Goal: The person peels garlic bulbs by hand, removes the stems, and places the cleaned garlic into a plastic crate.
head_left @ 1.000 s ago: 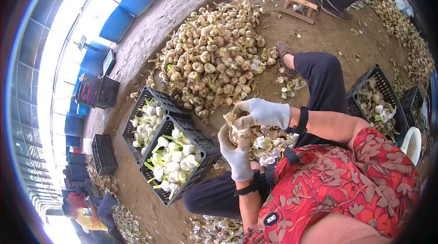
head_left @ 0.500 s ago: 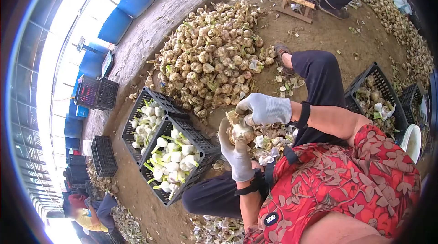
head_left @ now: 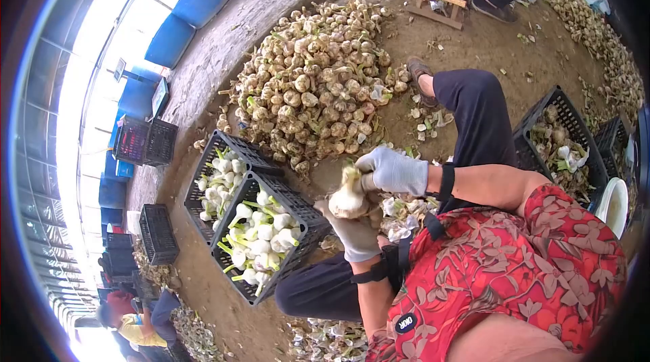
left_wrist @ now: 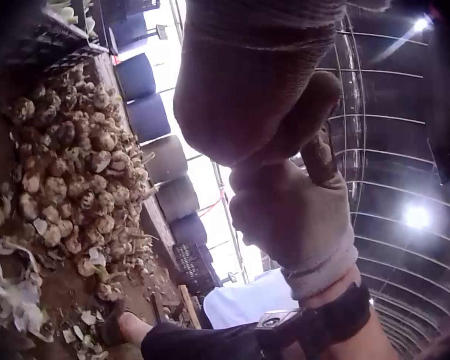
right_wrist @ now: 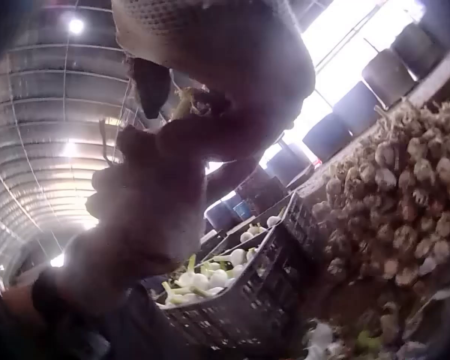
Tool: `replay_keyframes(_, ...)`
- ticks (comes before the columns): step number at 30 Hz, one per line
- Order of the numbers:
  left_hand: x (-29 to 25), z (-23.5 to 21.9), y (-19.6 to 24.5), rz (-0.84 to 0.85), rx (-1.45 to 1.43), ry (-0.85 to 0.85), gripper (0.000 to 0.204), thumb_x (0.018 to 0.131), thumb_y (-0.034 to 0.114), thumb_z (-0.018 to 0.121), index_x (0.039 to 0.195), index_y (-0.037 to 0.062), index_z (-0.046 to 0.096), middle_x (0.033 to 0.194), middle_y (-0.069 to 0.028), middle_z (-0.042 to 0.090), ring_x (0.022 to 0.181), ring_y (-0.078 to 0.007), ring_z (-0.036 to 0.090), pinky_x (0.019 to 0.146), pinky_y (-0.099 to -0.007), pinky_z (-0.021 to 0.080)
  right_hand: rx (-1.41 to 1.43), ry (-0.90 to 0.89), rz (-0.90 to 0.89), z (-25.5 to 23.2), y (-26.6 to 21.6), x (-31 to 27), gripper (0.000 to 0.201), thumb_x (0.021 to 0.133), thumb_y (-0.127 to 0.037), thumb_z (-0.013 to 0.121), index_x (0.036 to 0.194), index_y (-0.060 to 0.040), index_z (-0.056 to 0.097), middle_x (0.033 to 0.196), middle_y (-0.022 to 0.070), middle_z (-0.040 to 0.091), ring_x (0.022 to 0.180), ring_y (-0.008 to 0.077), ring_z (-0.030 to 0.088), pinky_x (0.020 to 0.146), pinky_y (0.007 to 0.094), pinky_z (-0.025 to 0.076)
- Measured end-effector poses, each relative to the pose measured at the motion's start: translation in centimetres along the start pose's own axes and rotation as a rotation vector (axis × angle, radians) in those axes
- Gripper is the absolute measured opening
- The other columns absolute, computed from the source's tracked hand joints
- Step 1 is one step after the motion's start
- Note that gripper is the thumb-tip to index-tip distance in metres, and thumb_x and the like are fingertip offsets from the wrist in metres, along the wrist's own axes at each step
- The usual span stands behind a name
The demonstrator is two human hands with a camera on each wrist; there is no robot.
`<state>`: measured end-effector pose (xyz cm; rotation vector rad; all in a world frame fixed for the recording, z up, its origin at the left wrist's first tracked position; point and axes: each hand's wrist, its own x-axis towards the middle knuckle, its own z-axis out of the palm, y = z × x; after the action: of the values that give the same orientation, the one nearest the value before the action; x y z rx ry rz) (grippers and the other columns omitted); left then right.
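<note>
In the head view, the gloved left hand holds a garlic bulb from below, its fingers partly hidden behind the bulb. Bent over the bulb's stem, the gloved right hand pinches near the stem's top. The bulb looks white above and browner at its base. The left wrist view shows the left hand large and dark in front of the right hand; the bulb is hidden there. From the right wrist, a bit of stem shows between the right hand and the left hand.
Two black crates of white garlic, the nearer one, stand beside the left hand. A heap of unpeeled garlic lies beyond the hands, with loose skins near the lap. Another crate and a white bucket are at the right.
The bulb has turned so its stem points up, and its whiter side shows. The right hand's fingers have shifted to the stem, and the left hand has turned beneath the bulb.
</note>
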<state>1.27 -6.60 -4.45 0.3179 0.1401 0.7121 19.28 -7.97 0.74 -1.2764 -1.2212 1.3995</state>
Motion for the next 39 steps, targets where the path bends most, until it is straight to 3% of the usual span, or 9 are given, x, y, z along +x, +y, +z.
replay_keyframes(3,1.4,4.5,-2.9,0.661,0.64,0.65,0.07,0.095,0.058,0.04,0.14,0.004,0.035,0.11,-0.0149,0.059,0.092,-0.0235,0.06,0.085,-0.0367,0.049,0.141,0.268,-0.01,1.0,1.1,0.7,0.015,0.083,-0.011,0.067,0.09,0.0012,0.068,0.072,-0.0002,0.065,0.067,0.0067,0.053,0.058,0.0279,0.043)
replay_keyframes(5,1.8,2.8,-3.9,0.842,1.087,0.689,0.061,0.095,0.04,0.052,0.139,0.003,0.031,0.113,-0.0113,0.056,0.092,-0.021,0.059,0.08,-0.0313,0.049,0.177,0.253,0.043,1.7,0.6,0.0,0.013,0.084,-0.009,0.066,0.091,0.0008,0.069,0.074,-0.0013,0.065,0.069,0.0055,0.053,0.059,0.0256,0.043)
replay_keyframes(11,0.2,-0.1,-1.8,0.336,0.351,0.531,0.04,0.094,0.032,0.047,0.125,0.0065,0.052,0.112,-0.0067,0.059,0.091,-0.011,0.058,0.066,-0.0221,0.052,0.09,0.273,-0.008,1.3,2.1,1.2,0.015,0.082,-0.007,0.067,0.094,0.0017,0.067,0.076,-0.0005,0.066,0.07,0.0051,0.053,0.061,0.0263,0.045)
replay_keyframes(16,0.0,0.5,-1.6,0.214,0.268,0.408,0.035,0.092,0.02,0.048,0.121,0.0019,0.054,0.104,-0.0051,0.06,0.079,-0.0094,0.057,0.061,-0.0199,0.05,-0.559,0.357,-0.228,-0.5,1.6,1.1,0.025,0.077,-0.021,0.064,0.095,-0.0035,0.068,0.095,0.0185,0.065,0.09,0.0375,0.061,0.076,0.0425,0.049)
replay_keyframes(23,-1.1,-0.5,-1.7,0.12,0.241,0.262,0.025,0.09,0.013,0.05,0.109,0.0002,0.057,0.092,-0.0063,0.059,0.07,-0.0114,0.055,0.056,-0.0209,0.046,-0.706,0.43,-0.469,-0.6,2.8,2.7,0.022,0.078,-0.023,0.068,0.091,-0.0048,0.069,0.086,0.0156,0.065,0.081,0.0358,0.063,0.069,0.0421,0.05)
replay_keyframes(27,-1.3,1.2,-2.6,0.049,0.039,0.303,0.03,0.091,0.02,0.05,0.11,-0.0012,0.056,0.083,-0.0097,0.059,0.057,-0.0137,0.05,0.045,-0.0228,0.039,-0.875,0.208,-0.173,-1.8,2.2,4.3,0.032,0.084,-0.037,0.062,0.084,-0.0062,0.069,0.083,0.0151,0.064,0.078,0.036,0.063,0.068,0.044,0.049)
replay_keyframes(31,-1.6,0.8,-2.1,-0.012,0.012,0.35,0.039,0.09,0.03,0.051,0.114,-0.0011,0.054,0.077,-0.0092,0.058,0.044,-0.0146,0.041,0.039,-0.0258,0.034,-0.904,0.227,-0.317,-1.9,3.7,4.2,0.04,0.087,-0.045,0.058,0.083,-0.0061,0.067,0.079,0.0165,0.063,0.078,0.0362,0.063,0.067,0.0439,0.049)
replay_keyframes(35,-0.6,0.8,-3.3,0.087,-0.13,0.217,0.048,0.09,0.04,0.051,0.112,-0.0031,0.054,0.083,-0.0108,0.059,0.069,-0.0192,0.054,0.057,-0.0277,0.045,-0.587,0.523,-0.199,-2.5,2.8,4.0,0.02,0.082,-0.022,0.066,0.093,-0.0048,0.069,0.086,0.015,0.066,0.078,0.0346,0.064,0.071,0.0398,0.05)
replay_keyframes(39,-0.5,0.3,-3.1,0.137,-0.067,0.278,0.053,0.086,0.039,0.062,0.12,-0.0004,0.053,0.104,-0.0144,0.06,0.097,-0.0294,0.06,0.08,-0.0354,0.051,-0.575,0.628,-0.535,-2.4,-0.5,2.4,0.012,0.078,-0.002,0.065,0.09,-0.0003,0.068,0.083,0.0149,0.064,0.077,0.0317,0.062,0.068,0.0348,0.049)
